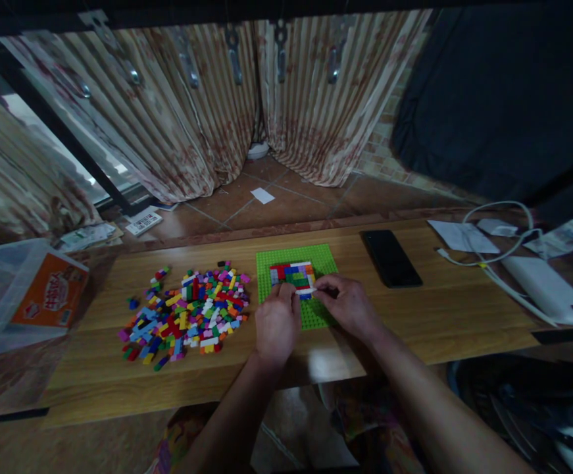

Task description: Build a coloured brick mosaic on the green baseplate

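Wooden table (93,368), long and narrow, wood-grained, crossed the foreground. Left hand (277,326): fingers curled, pinching one end of a thin white brick (304,291). Right hand (348,306): thumb and fingertips pinching the same brick's other end. White brick: at the near edge of a multicoloured brick rectangle (295,276), which sat on a green baseplate (322,253). Loose brick pile (207,303): many colours, heaped directly on the table, left of the baseplate. Black phone (391,258): flat, right of the baseplate. White cable (508,296): looped at the right end, near papers. Plastic tub (0,296): translucent, beyond the table's left end; orange printed panel (49,289) at its right side, label or contents indeterminable. Farther: tiled floor (237,197) with one white slip (262,195); striped curtains (192,125) behind.
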The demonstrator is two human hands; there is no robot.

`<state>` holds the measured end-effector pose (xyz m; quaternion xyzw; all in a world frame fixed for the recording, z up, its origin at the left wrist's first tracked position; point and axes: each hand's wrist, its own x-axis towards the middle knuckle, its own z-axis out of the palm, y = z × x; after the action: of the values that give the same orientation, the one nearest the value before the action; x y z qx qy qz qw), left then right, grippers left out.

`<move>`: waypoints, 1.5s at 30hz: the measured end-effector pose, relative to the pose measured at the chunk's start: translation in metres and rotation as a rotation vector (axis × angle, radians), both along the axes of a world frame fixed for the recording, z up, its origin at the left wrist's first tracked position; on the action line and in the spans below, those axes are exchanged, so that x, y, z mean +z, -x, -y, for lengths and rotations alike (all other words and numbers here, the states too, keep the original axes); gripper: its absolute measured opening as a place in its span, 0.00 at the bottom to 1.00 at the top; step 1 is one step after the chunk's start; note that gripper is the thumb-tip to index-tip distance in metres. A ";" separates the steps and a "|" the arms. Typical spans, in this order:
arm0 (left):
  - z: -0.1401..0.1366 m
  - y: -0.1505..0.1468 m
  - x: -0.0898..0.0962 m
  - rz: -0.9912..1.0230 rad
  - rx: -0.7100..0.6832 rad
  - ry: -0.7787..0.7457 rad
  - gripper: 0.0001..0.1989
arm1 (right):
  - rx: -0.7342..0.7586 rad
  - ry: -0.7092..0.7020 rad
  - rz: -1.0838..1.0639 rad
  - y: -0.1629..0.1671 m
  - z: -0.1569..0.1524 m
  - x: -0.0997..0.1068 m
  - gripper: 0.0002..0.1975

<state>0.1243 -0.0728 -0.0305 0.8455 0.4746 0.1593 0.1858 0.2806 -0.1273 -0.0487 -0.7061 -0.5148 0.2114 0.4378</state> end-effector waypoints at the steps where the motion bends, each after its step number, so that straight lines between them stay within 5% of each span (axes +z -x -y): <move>1: 0.001 -0.001 0.000 -0.021 0.001 -0.005 0.08 | -0.011 0.004 -0.039 -0.001 0.000 -0.001 0.04; 8: 0.003 -0.002 -0.001 -0.061 0.007 -0.026 0.10 | -0.052 0.039 -0.227 -0.011 0.001 -0.003 0.08; 24: 0.012 0.003 0.003 0.000 -0.034 0.006 0.13 | -0.111 0.101 -0.130 -0.005 -0.006 0.004 0.09; 32: 0.029 -0.002 -0.002 -0.232 -0.126 -0.023 0.24 | -0.137 0.119 -0.127 -0.002 -0.007 0.006 0.08; 45: 0.028 -0.002 0.005 -0.253 -0.155 0.052 0.26 | -0.137 0.149 -0.066 -0.001 -0.008 0.005 0.09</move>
<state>0.1266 -0.1008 -0.0254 0.8878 0.4315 0.0242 0.1580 0.2820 -0.1191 -0.0436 -0.7631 -0.4334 0.2416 0.4140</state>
